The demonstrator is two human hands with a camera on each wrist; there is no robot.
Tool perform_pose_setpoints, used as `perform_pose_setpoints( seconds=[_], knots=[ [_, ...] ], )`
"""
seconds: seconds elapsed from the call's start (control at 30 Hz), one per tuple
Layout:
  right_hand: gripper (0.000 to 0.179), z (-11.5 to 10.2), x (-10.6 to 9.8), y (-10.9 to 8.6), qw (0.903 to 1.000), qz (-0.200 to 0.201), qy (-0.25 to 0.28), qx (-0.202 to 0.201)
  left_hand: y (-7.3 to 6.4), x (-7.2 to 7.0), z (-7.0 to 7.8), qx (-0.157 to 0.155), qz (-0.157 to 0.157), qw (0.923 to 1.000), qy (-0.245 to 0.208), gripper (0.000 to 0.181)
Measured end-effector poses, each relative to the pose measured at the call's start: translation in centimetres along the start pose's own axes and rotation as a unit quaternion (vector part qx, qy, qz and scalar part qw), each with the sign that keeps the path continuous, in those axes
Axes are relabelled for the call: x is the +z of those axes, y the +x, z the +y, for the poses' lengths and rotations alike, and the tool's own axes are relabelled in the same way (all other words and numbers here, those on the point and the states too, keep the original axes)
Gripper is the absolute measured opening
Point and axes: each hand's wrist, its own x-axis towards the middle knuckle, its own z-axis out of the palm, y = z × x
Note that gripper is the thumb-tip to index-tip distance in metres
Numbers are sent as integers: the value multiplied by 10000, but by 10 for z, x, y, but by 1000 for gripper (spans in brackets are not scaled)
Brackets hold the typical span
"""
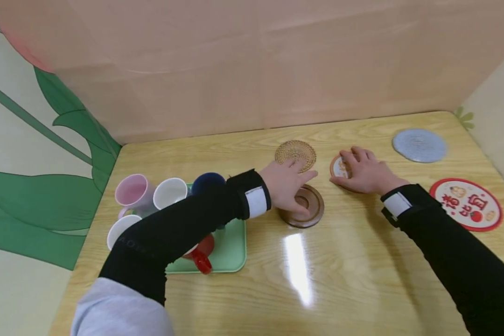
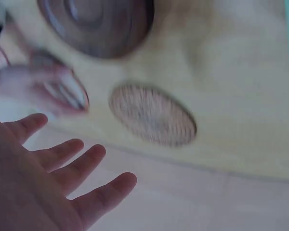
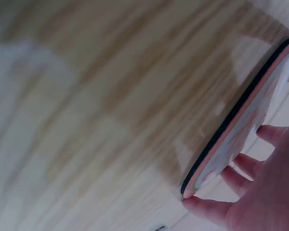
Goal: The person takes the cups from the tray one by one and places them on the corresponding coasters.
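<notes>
My right hand [image 1: 367, 173] spans a round printed coaster [image 1: 339, 167] with an orange rim, its thumb and fingertips at the edge; in the right wrist view the coaster [image 3: 236, 134] shows its dark side edge. My left hand [image 1: 284, 186] is held over the table with fingers spread and nothing in them. Beneath it lies a brown round wooden coaster [image 1: 315, 210] with raised rings, partly covered. Just beyond the left fingertips is a woven tan coaster [image 1: 294, 150], which the left wrist view shows flat on the table.
Left of the hands, a green tray [image 1: 235, 247] bears several mugs, among them a dark blue mug [image 1: 207, 181] and a red mug [image 1: 202, 259]; the left sleeve hides some. Toward the right lie a blue-grey round mat [image 1: 420, 145] and a red-rimmed printed mat [image 1: 466, 204].
</notes>
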Motion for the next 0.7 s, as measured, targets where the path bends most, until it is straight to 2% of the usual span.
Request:
perform_pose_setpoints(
  seconds=[0.17, 0.37, 0.5, 0.7],
  knots=[
    [98, 7, 2, -4, 9999, -29, 30, -138, -20, 14, 8, 161, 118, 9995, -234, 98],
    [105, 21, 2, -15, 9998, 7, 119, -153, -39, 23, 16, 208, 225, 9985, -463, 101],
    [103, 24, -4, -15, 9998, 75, -33, -196, -44, 26, 16, 183, 172, 9987, -449, 101],
    [93, 27, -6, -15, 9990, 240, -246, -269, -44, 26, 17, 194, 187, 9985, -476, 100]
  ],
)
